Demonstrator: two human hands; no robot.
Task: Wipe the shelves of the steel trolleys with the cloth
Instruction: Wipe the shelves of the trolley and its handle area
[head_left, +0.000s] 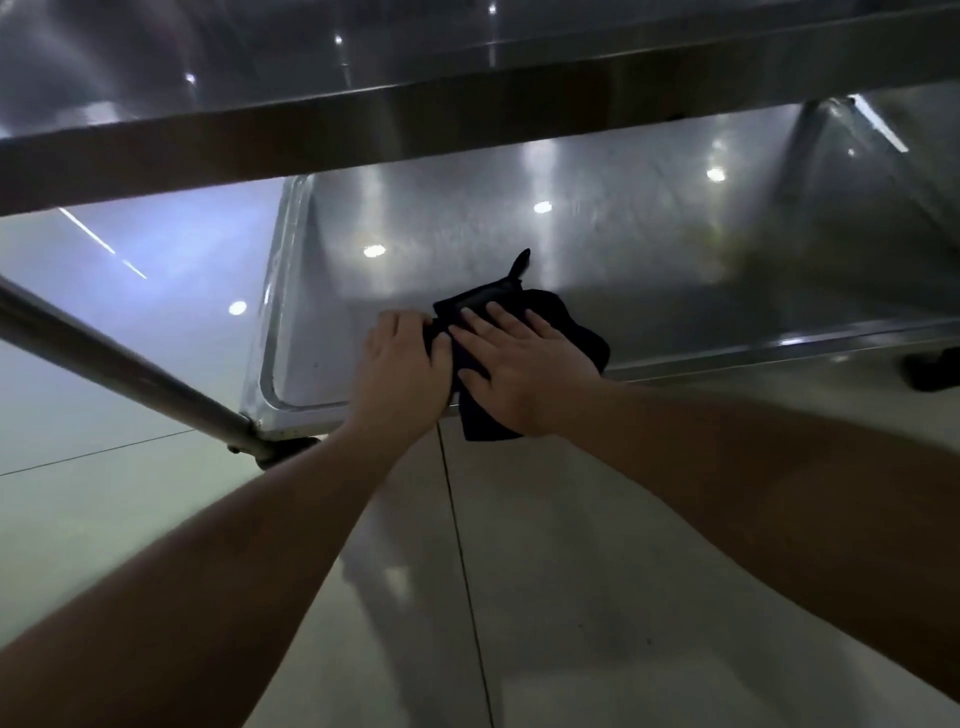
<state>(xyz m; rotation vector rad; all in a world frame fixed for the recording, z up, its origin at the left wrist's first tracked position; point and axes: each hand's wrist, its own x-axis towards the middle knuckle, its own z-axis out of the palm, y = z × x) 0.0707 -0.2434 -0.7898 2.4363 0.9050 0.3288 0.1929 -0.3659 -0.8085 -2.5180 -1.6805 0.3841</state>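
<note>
The cloth (545, 322), one dark piece, lies on the lower shelf (519, 244) of the steel trolley, near the shelf's front rim, with one end hanging down over that rim below the right palm. Two bare hands are on it. The right hand (519, 364) lies flat on top with fingers straight and slightly spread, pressing the cloth onto the steel; most of the cloth shows beyond its fingertips and to its right. The left hand (402, 366), touching the right hand's thumb side, curls its fingers round the cloth's left edge. Two shelves show: the lower one under the hands and one upper shelf (467, 98) above them. One tubular leg (130, 369) slants to the left of the left hand.
</note>
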